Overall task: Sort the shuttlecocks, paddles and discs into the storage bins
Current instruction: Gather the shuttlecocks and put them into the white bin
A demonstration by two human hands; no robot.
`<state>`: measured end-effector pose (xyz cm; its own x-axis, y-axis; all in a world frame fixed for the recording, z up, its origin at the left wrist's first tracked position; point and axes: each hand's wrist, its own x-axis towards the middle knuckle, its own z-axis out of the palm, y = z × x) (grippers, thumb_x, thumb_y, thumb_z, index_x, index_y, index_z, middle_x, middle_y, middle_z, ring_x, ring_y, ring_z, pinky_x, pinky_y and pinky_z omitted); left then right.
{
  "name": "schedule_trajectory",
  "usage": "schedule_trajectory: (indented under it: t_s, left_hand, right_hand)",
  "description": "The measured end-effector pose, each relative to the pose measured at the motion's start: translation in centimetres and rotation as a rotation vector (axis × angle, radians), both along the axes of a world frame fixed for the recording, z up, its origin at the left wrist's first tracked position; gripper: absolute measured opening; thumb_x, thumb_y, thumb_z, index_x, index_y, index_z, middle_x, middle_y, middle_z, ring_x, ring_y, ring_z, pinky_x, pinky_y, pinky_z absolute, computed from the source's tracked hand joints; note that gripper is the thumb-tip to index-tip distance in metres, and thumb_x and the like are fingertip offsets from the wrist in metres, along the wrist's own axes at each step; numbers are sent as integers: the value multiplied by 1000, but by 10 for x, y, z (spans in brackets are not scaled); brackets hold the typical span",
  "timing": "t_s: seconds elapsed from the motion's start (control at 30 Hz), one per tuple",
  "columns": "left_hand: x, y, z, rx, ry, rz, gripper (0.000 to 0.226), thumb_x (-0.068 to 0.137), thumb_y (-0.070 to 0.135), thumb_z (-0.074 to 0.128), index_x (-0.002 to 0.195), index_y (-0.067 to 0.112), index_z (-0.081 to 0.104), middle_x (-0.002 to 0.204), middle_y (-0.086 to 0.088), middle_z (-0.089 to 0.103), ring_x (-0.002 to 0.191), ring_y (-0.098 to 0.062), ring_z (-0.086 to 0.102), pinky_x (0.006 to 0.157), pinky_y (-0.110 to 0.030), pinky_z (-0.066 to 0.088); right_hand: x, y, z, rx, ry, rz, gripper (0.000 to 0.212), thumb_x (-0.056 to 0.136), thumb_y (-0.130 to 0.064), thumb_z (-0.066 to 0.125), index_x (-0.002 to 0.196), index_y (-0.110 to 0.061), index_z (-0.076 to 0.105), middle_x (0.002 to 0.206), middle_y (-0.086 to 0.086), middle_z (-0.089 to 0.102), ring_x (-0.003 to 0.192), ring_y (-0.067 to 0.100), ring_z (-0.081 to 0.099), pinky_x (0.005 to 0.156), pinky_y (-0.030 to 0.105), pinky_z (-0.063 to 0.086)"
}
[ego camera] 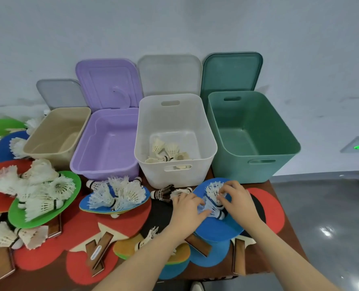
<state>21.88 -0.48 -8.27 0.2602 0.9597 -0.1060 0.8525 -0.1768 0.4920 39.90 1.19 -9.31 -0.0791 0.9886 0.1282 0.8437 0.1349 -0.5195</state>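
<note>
Head view, hands: the left hand [188, 206] and the right hand [238, 199] meet over a small cluster of white shuttlecocks [213, 199] lying on a blue paddle [216, 225]; the fingers of both curl in on the feathers from either side, pinching at them, though how firm the hold is I cannot tell.
Key relation: the cluster sits between the two hands, touching both; the white bin [175, 141] that already holds shuttlecocks stands straight ahead of them, just beyond the paddle's far edge.
Axis: the nearest shuttlecock lies on its side, cork base toward the person and skirt pointing away toward the bins.
Nearer hand: both are on the cluster; the left hand is closer to the white bin's front wall, so I judge either could make the short forward lift.
Next move, as a judgement: gather the cluster and carry it up over the white bin's front rim.
Other bins: the purple bin [107, 145] to the left and the green bin [252, 135] to the right look empty; the beige bin [58, 135] stands furthest left, its floor only partly seen; lids lean on the wall behind.
Counter: the brown counter [256, 267] is crowded with overlapping red, blue and green paddles and discs, with more shuttlecocks heaped on a green disc [69, 198] at left.
Room: pale wall, grey floor to the right.
</note>
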Motion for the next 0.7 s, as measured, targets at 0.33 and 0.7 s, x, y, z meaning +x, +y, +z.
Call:
schedule_trajectory:
  t_s: [0.33, 0.7]
  left_hand:
    - [9, -1, -4, -89, -278, 164, 7, 86, 21, 61, 90, 20, 67, 91, 5, 68, 94, -15, 59, 96, -34, 38]
    - [-54, -1, 71, 263, -351, 94, 6, 85, 16, 63, 84, 22, 65, 85, 14, 62, 90, -7, 54, 87, -21, 25]
  right_hand:
    - [2, -10, 8, 75, 44, -48, 8, 83, -20, 68, 80, -17, 62, 98, -4, 57, 69, 8, 45, 70, 31, 33]
    - [-21, -21, 72, 353, 276, -1, 5, 85, -9, 65, 83, -10, 61, 98, -1, 56, 81, 9, 56, 74, 28, 47]
